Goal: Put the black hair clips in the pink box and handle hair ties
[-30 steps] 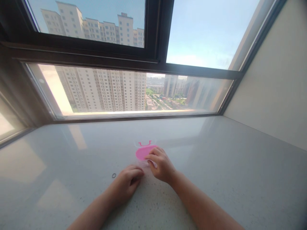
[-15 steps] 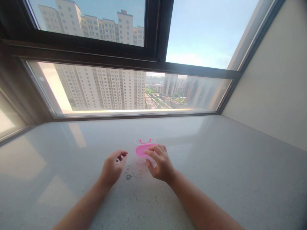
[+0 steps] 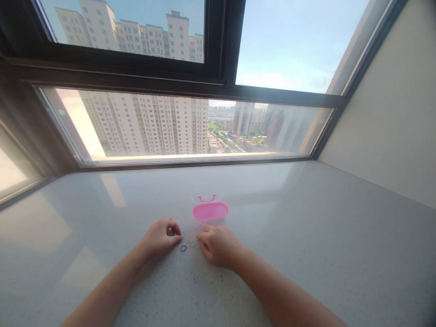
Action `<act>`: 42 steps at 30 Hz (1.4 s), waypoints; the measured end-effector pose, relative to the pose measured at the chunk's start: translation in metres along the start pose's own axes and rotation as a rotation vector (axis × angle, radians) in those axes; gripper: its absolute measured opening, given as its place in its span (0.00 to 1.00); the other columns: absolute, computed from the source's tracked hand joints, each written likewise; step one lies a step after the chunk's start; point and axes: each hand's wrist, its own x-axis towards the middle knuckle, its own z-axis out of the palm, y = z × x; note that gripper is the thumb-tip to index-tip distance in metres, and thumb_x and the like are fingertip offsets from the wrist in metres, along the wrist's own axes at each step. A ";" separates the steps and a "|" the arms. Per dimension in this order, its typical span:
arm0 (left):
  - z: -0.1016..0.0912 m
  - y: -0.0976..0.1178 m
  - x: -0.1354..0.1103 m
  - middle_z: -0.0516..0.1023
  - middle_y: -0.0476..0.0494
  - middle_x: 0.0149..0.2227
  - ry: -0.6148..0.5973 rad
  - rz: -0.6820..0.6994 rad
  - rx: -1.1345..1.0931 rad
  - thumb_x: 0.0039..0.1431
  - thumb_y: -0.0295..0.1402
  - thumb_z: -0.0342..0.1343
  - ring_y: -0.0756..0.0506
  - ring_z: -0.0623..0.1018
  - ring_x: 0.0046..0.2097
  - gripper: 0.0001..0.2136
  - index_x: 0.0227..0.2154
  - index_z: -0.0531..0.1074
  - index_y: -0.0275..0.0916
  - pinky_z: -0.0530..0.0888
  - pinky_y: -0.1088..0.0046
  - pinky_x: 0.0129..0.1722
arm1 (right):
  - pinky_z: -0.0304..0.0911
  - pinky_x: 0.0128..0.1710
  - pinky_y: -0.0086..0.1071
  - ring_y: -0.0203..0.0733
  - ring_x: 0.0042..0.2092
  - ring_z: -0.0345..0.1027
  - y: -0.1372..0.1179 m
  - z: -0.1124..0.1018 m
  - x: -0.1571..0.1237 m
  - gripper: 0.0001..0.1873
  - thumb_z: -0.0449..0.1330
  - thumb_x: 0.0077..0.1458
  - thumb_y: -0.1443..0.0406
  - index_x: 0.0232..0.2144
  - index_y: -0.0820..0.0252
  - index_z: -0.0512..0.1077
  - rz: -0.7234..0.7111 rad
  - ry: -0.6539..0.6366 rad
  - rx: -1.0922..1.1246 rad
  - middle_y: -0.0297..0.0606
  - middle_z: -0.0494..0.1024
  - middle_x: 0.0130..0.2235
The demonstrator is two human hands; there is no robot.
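The right hand [image 3: 218,245] has come off the pink lid, where it rested half a second ago, and now lies on the bench [image 3: 306,236] just in front of the box [image 3: 210,214]. The left hand [image 3: 159,236] has dropped lower too, onto the bench beside the rings [image 3: 190,245].

In the head view, the left fingers [image 3: 174,228] are curled in, with thumb and forefinger tips meeting; I cannot tell whether a ring sits between them. The right fingers [image 3: 201,238] are pressed together and bent down, their tips on the bench at the edge of the rings, and I cannot tell whether they pinch one.

The rings, one dark and a few pale, lie flat in a small cluster between the two hands. The clear box stands upright just behind them, its pink lid on, with a pink handle [image 3: 206,198] behind it. Beyond the bench is a window [image 3: 136,127].
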 end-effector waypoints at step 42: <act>0.048 0.037 -0.016 0.73 0.50 0.20 0.096 -0.156 -0.749 0.48 0.34 0.59 0.50 0.71 0.23 0.07 0.25 0.73 0.34 0.66 0.77 0.23 | 0.58 0.20 0.26 0.34 0.21 0.65 0.010 0.016 -0.015 0.12 0.66 0.39 0.62 0.27 0.66 0.76 0.586 0.096 1.435 0.34 0.73 0.20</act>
